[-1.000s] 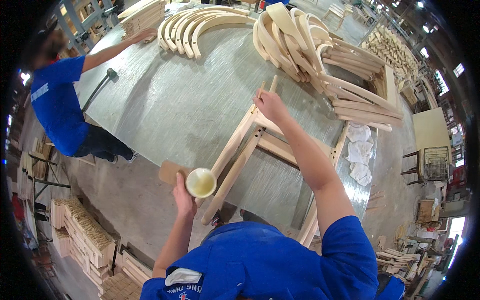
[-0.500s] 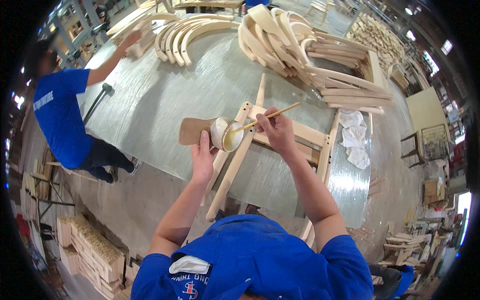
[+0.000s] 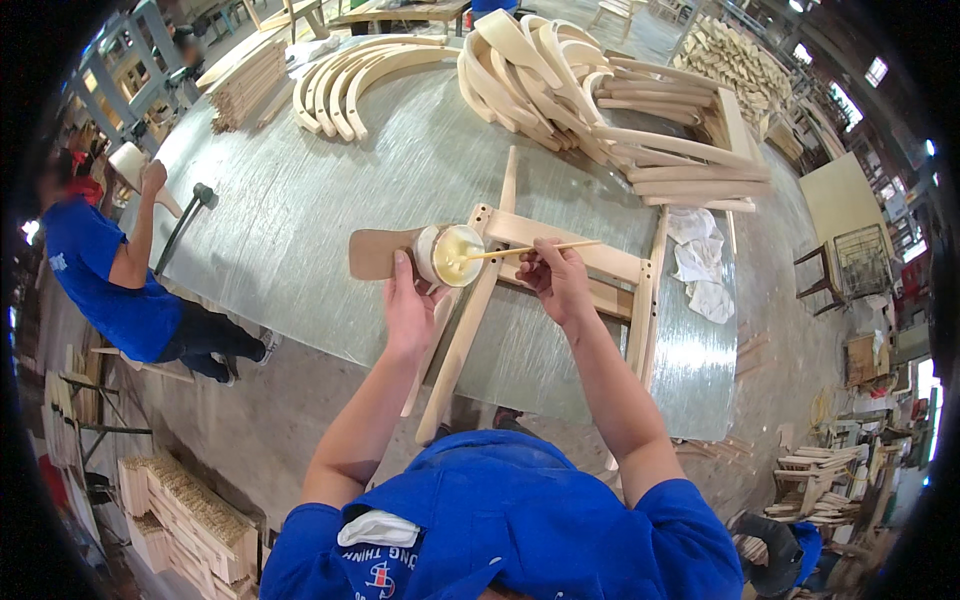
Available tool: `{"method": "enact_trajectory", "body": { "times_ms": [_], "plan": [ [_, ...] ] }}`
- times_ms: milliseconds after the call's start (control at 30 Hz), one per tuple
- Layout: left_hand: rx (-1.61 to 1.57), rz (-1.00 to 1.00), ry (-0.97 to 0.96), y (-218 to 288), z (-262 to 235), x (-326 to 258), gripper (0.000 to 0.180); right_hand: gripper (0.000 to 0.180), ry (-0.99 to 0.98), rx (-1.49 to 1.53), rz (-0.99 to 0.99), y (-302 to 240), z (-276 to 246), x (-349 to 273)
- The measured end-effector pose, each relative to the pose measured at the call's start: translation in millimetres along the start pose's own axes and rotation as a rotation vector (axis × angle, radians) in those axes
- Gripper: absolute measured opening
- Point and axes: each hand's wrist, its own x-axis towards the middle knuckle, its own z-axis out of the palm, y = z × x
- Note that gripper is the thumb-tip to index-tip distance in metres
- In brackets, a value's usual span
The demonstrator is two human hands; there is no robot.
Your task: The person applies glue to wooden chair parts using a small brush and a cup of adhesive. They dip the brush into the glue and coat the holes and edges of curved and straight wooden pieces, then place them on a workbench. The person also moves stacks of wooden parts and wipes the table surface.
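My left hand is closed round a small round cup of pale yellow, glue-like liquid, its mouth tilted toward the right. A flat brown paddle-shaped piece sticks out to the left of the cup, beside my fingers. Between the fingertips of my right hand is a thin wooden stick, lying nearly level with its tip in the liquid. Under both hands a pale wooden chair frame rests on the table, with dark holes in its legs near the joints.
Curved wooden parts and a big heap of bent pieces lie along the table's far side. White rags sit right of the frame. At the left, a co-worker holds a wooden part near a dark clamp-like bar.
The stick has swung from slanting to nearly level as my right hand dropped slightly. The cup has moved a little left. The co-worker has drawn back from the far stack, now holding a wooden part.
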Motion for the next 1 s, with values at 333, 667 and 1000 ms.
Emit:
{"method": "enact_trajectory", "body": {
  "times_ms": [333, 667, 1000],
  "plan": [
    [-0.127, -0.236, 0.129, -44.4, 13.0, 26.5, 0.047, 0.013, 0.229, 0.014, 0.049, 20.4, -38.1, 28.7],
    [-0.087, -0.241, 0.338, -60.4, -24.0, 35.8, 0.048, 0.017, 0.059, -0.473, -0.277, -8.6, -42.6, 49.5],
    [-0.073, -0.255, 0.317, -46.4, -74.9, -32.3, 0.048, 0.015, -0.188, -1.208, -0.456, 5.1, -27.7, 69.3]
  ]
}}
